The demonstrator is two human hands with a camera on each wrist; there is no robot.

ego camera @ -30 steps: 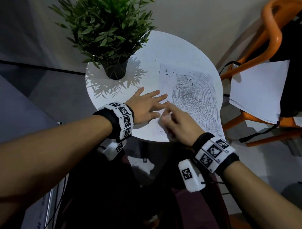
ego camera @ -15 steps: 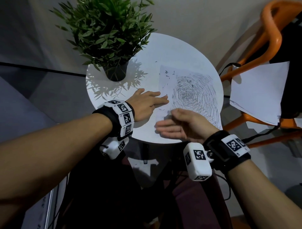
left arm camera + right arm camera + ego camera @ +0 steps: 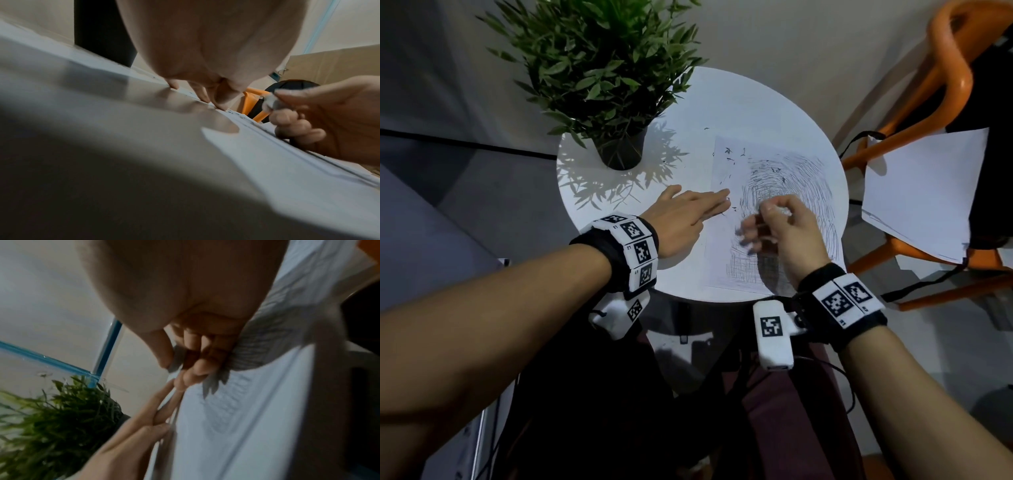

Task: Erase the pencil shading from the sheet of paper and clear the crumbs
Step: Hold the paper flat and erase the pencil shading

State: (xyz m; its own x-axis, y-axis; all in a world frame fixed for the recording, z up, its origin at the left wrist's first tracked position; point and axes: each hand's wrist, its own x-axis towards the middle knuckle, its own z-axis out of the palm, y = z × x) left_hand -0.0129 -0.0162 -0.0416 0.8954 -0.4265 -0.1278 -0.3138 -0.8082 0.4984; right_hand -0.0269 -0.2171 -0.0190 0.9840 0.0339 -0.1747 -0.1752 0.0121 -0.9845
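Note:
A white sheet of paper lies on the round white table, with dense pencil shading over its right half. Dark eraser crumbs are scattered near its top left corner. My left hand lies flat with straight fingers pressing the sheet's left edge. My right hand hovers over the shading, its thumb and fingers pinching a small whitish eraser, which also shows as a grey lump in the right wrist view.
A potted green plant stands at the table's back left, close to my left hand. An orange chair to the right carries loose white sheets. The table's front edge is just under my wrists.
My right hand has moved from the sheet's lower left corner up and to the right, over the shading, and now pinches the eraser. The left hand has stayed on the sheet's edge.

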